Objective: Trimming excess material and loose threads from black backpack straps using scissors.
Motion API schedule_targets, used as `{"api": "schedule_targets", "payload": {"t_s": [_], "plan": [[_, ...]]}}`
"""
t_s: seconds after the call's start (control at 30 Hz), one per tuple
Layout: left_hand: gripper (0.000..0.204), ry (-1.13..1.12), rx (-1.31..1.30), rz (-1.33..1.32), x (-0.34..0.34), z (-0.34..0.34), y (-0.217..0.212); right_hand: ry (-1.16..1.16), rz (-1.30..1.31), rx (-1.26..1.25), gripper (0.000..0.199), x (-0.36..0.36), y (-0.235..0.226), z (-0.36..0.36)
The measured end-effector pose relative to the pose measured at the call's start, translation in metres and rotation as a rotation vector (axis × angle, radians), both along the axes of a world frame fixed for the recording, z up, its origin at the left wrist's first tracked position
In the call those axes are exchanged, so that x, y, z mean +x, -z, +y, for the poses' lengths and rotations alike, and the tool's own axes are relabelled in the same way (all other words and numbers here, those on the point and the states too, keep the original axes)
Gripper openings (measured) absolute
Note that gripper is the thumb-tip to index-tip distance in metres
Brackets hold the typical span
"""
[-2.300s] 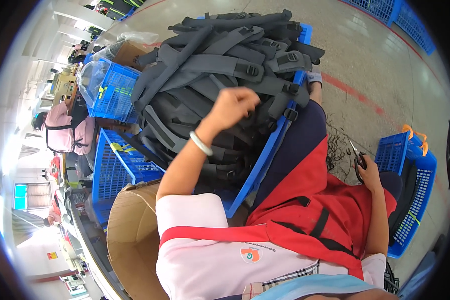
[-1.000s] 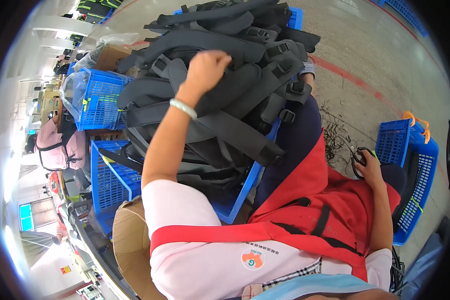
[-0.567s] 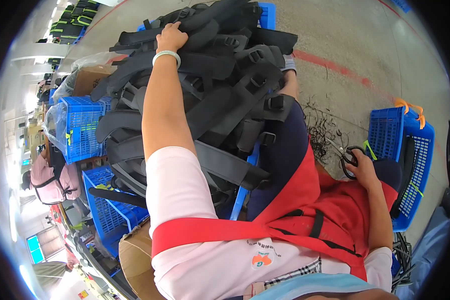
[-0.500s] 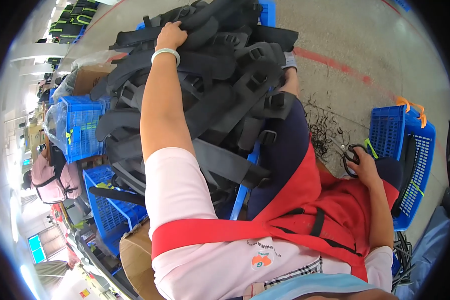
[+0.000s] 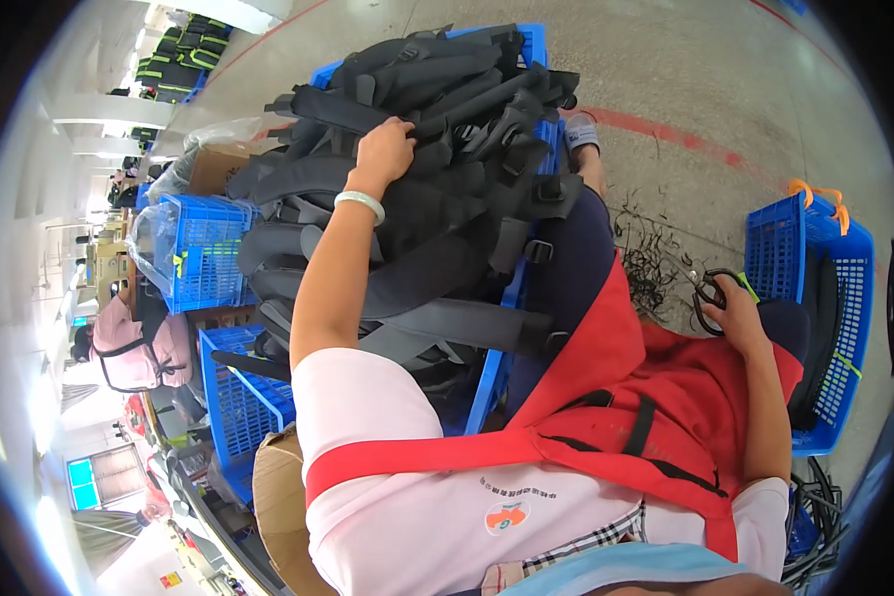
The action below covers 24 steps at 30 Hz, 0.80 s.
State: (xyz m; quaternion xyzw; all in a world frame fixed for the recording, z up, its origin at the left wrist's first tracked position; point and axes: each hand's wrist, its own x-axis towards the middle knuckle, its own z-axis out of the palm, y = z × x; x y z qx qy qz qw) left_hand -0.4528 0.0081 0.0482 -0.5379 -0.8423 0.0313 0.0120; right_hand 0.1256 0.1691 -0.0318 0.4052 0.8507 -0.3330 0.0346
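A large heap of black padded shoulder straps [image 5: 417, 268] with plastic buckles fills a blue crate in front of me. My left hand [image 5: 385, 154] reaches onto the upper part of the heap, a bracelet at its wrist. Its fingers are curled round a black padded strap [image 5: 340, 109]; the fingertips are partly hidden. Over at the right, beside my thigh, my right hand [image 5: 733, 308] holds a pair of black-handled scissors [image 5: 707, 290], their blades pointing away to the left.
Black trimmings [image 5: 651, 263] litter the floor beyond the scissors. A blue crate [image 5: 775, 248] with black pieces stands at my right. More blue crates [image 5: 209, 253] and a cardboard box [image 5: 280, 497] are at the left. A person in pink [image 5: 134, 348] sits farther off.
My left hand has come nearer to me over the heap, and straps at its far end have shifted. The view has tilted slightly. The right hand still holds the scissors.
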Motion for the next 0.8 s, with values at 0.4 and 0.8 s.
{"api": "schedule_targets", "payload": {"t_s": [0.4, 0.8], "plan": [[0.018, 0.114, 0.442, 0.402, -0.012, 0.033, -0.030, 0.003, 0.119, 0.101, 0.048, 0.009, 0.007, -0.007], [0.041, 0.885, 1.151, -2.035, 0.143, -0.006, -0.186, 0.292, 0.462, -0.193, 0.024, -0.019, -0.036, -0.014]]}}
